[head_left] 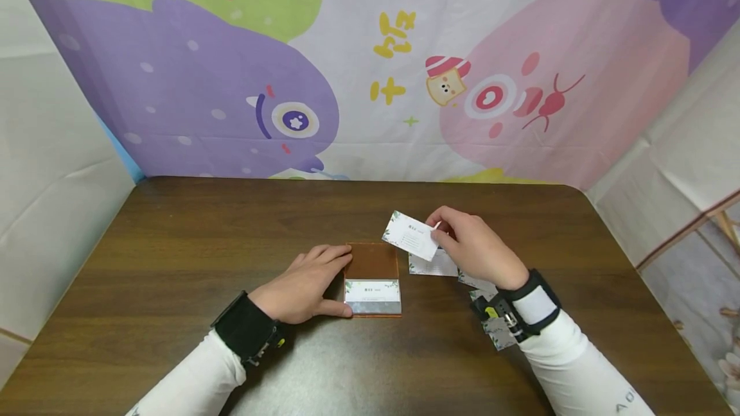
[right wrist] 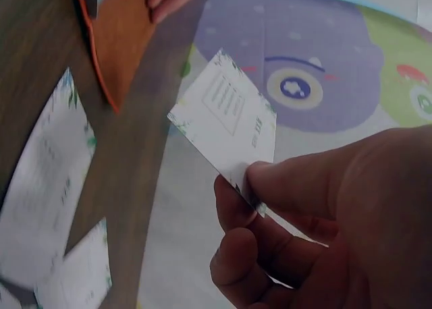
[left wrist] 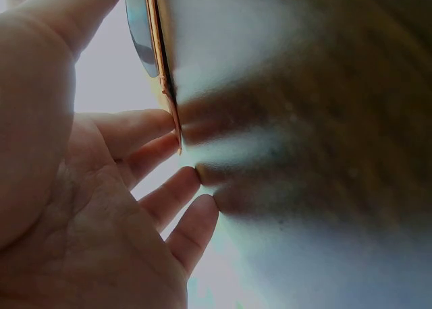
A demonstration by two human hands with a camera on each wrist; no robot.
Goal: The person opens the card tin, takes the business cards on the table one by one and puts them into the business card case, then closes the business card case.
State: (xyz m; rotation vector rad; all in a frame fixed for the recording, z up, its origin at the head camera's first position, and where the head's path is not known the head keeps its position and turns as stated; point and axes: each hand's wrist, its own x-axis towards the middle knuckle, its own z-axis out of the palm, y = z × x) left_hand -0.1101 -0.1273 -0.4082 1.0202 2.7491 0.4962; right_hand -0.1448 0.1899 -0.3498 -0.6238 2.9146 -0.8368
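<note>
In the head view, pinches a printed card [head_left: 408,235] by its right end with the right hand [head_left: 476,246], lifted over the wooden table [head_left: 173,262], near the loose cards [head_left: 432,265] and up and to the right of an open brown case [head_left: 372,263]. Rests the left hand [head_left: 306,284] along the case's left side, thumb and fingers apart, touching the edge without wrapping round it. Shows another card [head_left: 371,289] in the case's lower half, partly behind a greyish pocket [head_left: 372,307].

In the left wrist view, presents fairly straight fingers, the tips spread, touching the case's thin rim. Seems firm but light, probably quick to slide if nudged, so best steadied at the edges.

In the right wrist view, clamps the held card near one corner, thumb across the printed face, fingers behind. Looks flat without sagging: likely light, fairly stiff, perhaps slick, and easily creased. Calls for a gentle pinch at an end, leaving the opposite end free, with no squeeze across the middle.
</note>
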